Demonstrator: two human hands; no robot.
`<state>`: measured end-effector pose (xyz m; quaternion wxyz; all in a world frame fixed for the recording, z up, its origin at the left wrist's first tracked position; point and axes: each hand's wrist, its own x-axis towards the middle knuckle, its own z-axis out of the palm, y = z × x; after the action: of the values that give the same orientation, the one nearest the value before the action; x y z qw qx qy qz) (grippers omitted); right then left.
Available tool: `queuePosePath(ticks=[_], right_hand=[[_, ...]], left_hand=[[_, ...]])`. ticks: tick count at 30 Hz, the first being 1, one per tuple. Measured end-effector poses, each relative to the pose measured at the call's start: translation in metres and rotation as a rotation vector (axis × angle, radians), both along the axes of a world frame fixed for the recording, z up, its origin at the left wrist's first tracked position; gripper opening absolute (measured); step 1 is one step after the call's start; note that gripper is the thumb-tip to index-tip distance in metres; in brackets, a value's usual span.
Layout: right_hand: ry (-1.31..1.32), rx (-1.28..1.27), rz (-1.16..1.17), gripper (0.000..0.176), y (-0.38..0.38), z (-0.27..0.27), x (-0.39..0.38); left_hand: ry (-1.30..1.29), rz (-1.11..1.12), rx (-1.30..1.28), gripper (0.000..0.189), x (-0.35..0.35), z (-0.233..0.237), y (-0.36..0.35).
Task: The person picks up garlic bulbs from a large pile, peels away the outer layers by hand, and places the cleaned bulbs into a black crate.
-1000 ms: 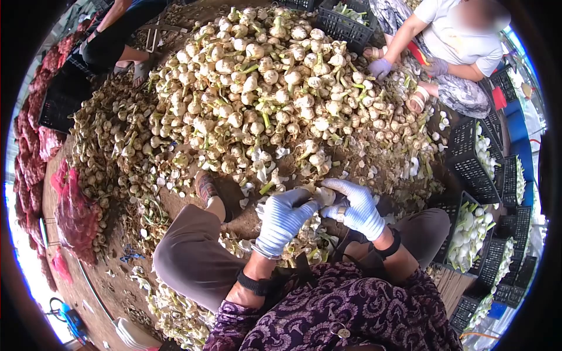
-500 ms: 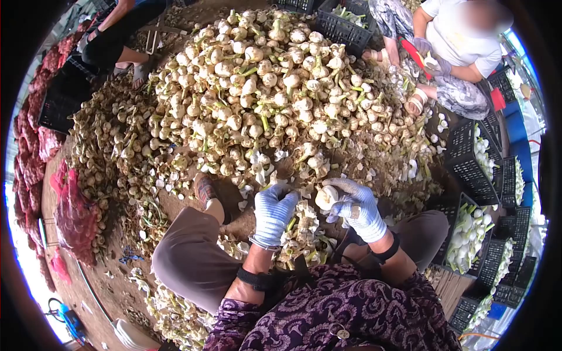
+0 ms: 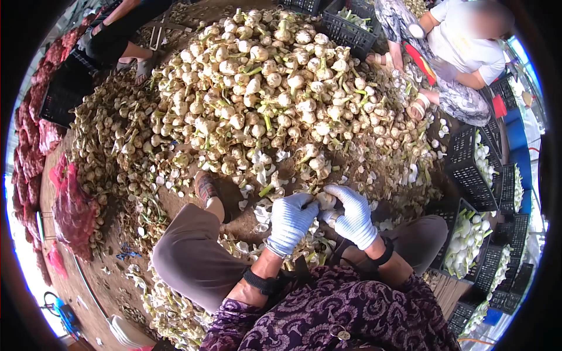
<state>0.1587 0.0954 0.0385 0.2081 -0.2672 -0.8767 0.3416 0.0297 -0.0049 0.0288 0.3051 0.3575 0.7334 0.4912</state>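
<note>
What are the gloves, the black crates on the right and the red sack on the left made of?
Left glove and right glove: knit fabric, matte; fine ribbing. Fibre unclear.
Black crates: likely moulded plastic, dull; regular wall perforations.
Red sack: probably plastic netting, slight sheen; limp, creased.

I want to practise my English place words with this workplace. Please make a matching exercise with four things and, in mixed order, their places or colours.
Things:
1. single bulb
2. big heap of bulbs
3. swollen mesh bag
4. stacked crates with white bulbs

Places or colours:
A. pinkish red, on the ground to the left
B. black, at the right side of the view
C. between the gloved left hand and right hand
D. on the ground, beyond both hands

Right pairs: 1-C, 2-D, 3-A, 4-B
</note>
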Motion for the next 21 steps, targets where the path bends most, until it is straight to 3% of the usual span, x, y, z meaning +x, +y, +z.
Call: queuePosePath(ticks=[1, 3, 4, 7, 12, 14, 15, 18, 20, 21], right_hand=[[0.001, 0.000, -0.001, 0.048, 0.000, -0.003, 0.002], [0.095, -0.508, -0.048, 0.046, 0.001, -0.009, 0.005], [0.096, -0.506, -0.049, 0.046, 0.001, -0.007, 0.005], [0.326, -1.058, -0.065, 0.045, -0.001, 0.007, 0.005], [0.360, -1.032, -0.076, 0.043, 0.002, 0.006, 0.007], [0.375, -0.991, -0.088, 0.042, 0.003, 0.006, 0.005], [0.380, -0.990, -0.144, 0.041, 0.002, 0.004, 0.003], [0.420, -1.052, -0.198, 0.038, -0.005, -0.001, -0.006], [0.407, -1.042, -0.259, 0.037, -0.014, -0.011, -0.011], [0.325, -1.005, -0.249, 0.036, -0.016, -0.008, -0.014]], left_hand=[[0.001, -0.001, 0.000, 0.015, 0.000, 0.003, 0.000], [-0.305, 0.072, 0.023, 0.011, -0.003, 0.011, 0.001], [-0.304, 0.071, 0.025, 0.011, -0.005, 0.011, 0.002], [-0.539, 0.165, 0.059, 0.010, -0.014, 0.004, -0.002], [-0.280, 0.196, -0.018, 0.011, -0.018, -0.009, -0.001], [-0.555, 0.216, 0.184, 0.015, -0.011, -0.002, 0.001], [-0.596, 0.093, 0.097, 0.026, -0.013, 0.004, -0.004], [-0.723, -0.002, 0.141, 0.036, -0.001, 0.011, -0.004], [-0.696, 0.031, 0.149, 0.042, 0.003, 0.001, 0.000], [-0.829, 0.039, 0.244, 0.041, 0.001, 0.001, 0.000]])
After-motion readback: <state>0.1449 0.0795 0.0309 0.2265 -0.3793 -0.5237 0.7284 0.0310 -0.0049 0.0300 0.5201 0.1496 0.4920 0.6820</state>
